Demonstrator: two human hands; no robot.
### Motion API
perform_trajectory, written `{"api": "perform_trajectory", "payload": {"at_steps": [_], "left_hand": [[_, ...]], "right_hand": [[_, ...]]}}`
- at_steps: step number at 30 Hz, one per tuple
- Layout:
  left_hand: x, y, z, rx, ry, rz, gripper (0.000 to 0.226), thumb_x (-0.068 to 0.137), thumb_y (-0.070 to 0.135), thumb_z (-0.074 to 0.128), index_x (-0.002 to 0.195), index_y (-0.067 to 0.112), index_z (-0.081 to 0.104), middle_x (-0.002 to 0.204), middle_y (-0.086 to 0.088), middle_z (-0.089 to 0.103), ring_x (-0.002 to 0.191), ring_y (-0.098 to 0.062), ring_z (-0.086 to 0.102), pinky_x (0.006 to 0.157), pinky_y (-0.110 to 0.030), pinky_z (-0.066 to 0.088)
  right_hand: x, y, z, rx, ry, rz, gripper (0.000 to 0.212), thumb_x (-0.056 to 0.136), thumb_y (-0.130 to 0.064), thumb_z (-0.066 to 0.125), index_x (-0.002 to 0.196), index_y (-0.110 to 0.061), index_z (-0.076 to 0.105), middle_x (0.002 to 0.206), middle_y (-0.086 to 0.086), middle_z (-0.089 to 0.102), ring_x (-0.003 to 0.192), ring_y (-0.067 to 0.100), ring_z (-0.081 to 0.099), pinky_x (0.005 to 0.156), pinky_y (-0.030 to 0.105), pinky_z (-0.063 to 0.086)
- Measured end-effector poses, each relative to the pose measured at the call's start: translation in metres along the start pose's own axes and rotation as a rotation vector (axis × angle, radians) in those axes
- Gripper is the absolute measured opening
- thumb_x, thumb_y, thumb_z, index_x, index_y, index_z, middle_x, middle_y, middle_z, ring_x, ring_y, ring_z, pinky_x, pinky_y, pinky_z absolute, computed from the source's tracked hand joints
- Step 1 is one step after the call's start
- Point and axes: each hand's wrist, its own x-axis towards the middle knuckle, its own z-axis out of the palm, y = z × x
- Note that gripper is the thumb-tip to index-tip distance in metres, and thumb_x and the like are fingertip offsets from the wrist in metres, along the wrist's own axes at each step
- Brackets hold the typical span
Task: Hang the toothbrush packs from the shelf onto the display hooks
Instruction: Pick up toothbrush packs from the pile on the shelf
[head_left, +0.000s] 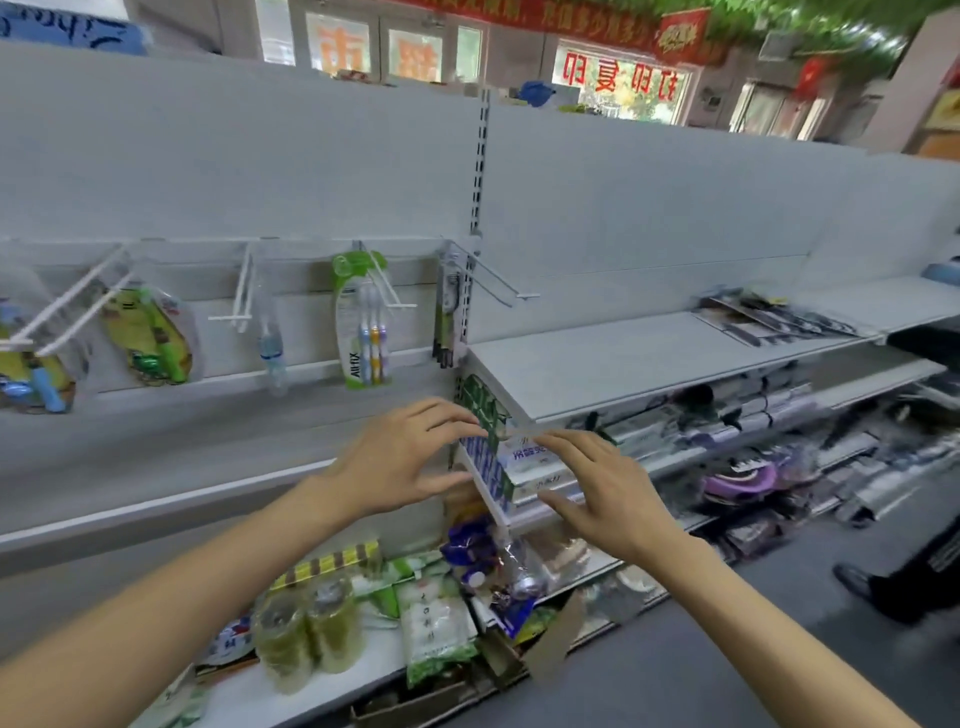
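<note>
**Green-and-white pack on the hook, both hands at the shelf end**

Green and white card backs the toothbrush pack (361, 322) hanging from a white display hook (387, 283) on the grey back panel; three brushes show inside it, upright. To its right a dark, narrow pack (447, 322) hangs from the next hook, just beside the slotted upright (480, 161). One double-pronged hook (240, 291) to the left juts out bare, with a small clear pack (272, 353) hanging near it. Further left hang yellow-green packs (148, 340), their contents too blurred to name.

Below the hooks, both hands reach toward the end of a white shelf (597, 358) where boxed goods (530, 460) are stacked. The left hand (405, 462) has its grip apart, fingers spread and lightly bent, tips near the green-printed shelf end. The right hand (597, 488) is also spread, fingers straight over the white boxes; whether it touches them cannot be told. Neither hand holds anything.

On the far right of the same shelf lie flat dark packs (779, 319). The lowest shelf carries packaged food (436, 629) and two wrapped jars (306, 634). A dark shoe (852, 579) stands on the grey floor at right.
</note>
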Motion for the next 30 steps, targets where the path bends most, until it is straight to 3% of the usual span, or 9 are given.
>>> {"api": "perform_trajectory", "payload": {"at_steps": [4, 14, 20, 24, 30], "left_hand": [[0.061, -0.001, 0.044, -0.013, -0.012, 0.005, 0.047, 0.090, 0.051, 0.062, 0.130, 0.027, 0.059, 0.131, 0.008, 0.059, 0.123, -0.011, 0.052, 0.103, -0.031, 0.046], [0.222, -0.043, 0.162, -0.039, -0.013, 0.013, 0.047, 0.093, 0.056, 0.057, 0.134, 0.033, 0.053, 0.135, 0.014, 0.054, 0.125, -0.007, 0.048, 0.102, -0.029, 0.044], [0.311, -0.053, 0.199, -0.047, -0.009, -0.001, 0.047, 0.092, 0.057, 0.058, 0.133, 0.035, 0.054, 0.134, 0.015, 0.054, 0.124, -0.007, 0.049, 0.100, -0.027, 0.045], [0.366, -0.053, 0.235, -0.033, -0.032, -0.029, 0.048, 0.092, 0.059, 0.055, 0.134, 0.036, 0.053, 0.136, 0.015, 0.053, 0.125, -0.007, 0.047, 0.101, -0.022, 0.041], [0.463, -0.040, 0.309, -0.024, -0.066, -0.113, 0.048, 0.093, 0.059, 0.053, 0.134, 0.036, 0.053, 0.138, 0.014, 0.052, 0.126, -0.008, 0.047, 0.100, -0.019, 0.036]], "right_hand": [[0.005, 0.069, -0.001, 0.014, -0.005, 0.037, 0.060, 0.091, -0.057, 0.049, 0.141, -0.023, 0.049, 0.139, -0.004, 0.056, 0.127, 0.019, 0.053, 0.102, 0.035, 0.046], [0.052, 0.259, 0.007, 0.017, -0.005, 0.100, 0.057, 0.092, -0.045, 0.063, 0.142, -0.023, 0.048, 0.141, -0.007, 0.053, 0.130, 0.015, 0.050, 0.106, 0.035, 0.045], [0.077, 0.363, -0.002, -0.018, -0.013, 0.112, 0.057, 0.093, -0.050, 0.056, 0.142, -0.023, 0.048, 0.141, -0.007, 0.053, 0.129, 0.016, 0.050, 0.101, 0.035, 0.049], [0.089, 0.434, -0.004, -0.038, 0.012, 0.126, 0.056, 0.093, -0.046, 0.062, 0.142, -0.022, 0.049, 0.141, -0.006, 0.054, 0.129, 0.015, 0.047, 0.102, 0.032, 0.044], [0.107, 0.569, 0.001, -0.066, 0.019, 0.133, 0.054, 0.093, -0.043, 0.062, 0.140, -0.019, 0.051, 0.139, -0.003, 0.056, 0.128, 0.018, 0.052, 0.098, 0.033, 0.048]]}}
